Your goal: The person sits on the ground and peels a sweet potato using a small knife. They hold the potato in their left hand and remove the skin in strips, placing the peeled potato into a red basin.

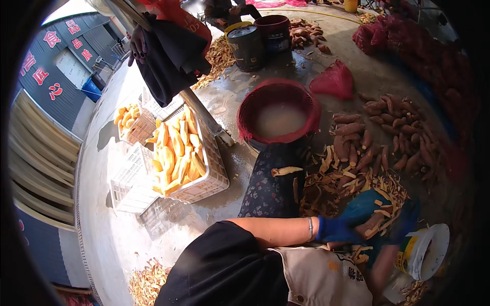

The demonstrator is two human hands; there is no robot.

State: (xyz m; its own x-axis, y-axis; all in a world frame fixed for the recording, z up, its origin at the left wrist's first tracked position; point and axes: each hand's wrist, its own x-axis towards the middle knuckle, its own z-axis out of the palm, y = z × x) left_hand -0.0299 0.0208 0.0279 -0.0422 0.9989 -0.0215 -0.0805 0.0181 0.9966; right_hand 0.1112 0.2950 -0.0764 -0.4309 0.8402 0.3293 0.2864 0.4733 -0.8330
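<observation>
My left hand (338, 229) wears a blue glove and grips a partly peeled sweet potato (371, 226) above my lap. My right hand (407, 218), also gloved in blue, is blurred close to the potato's far end; whether it holds a tool cannot be made out. Strips of peel (394, 187) lie about both hands. A pile of unpeeled, reddish-brown sweet potatoes (402, 122) spreads over the floor past them. One pale peeled piece (286, 171) rests on my flowered trouser leg (264, 195). A beige apron (317, 267) with writing covers my front.
A tub of cloudy water (281, 118), edged with red netting, stands beyond my knee. Plastic crates hold peeled sweet potatoes (178, 149) to the left, near a wheeled metal post (204, 114). A white bucket (434, 252) leans at right. Another person (229, 11) sits farther off.
</observation>
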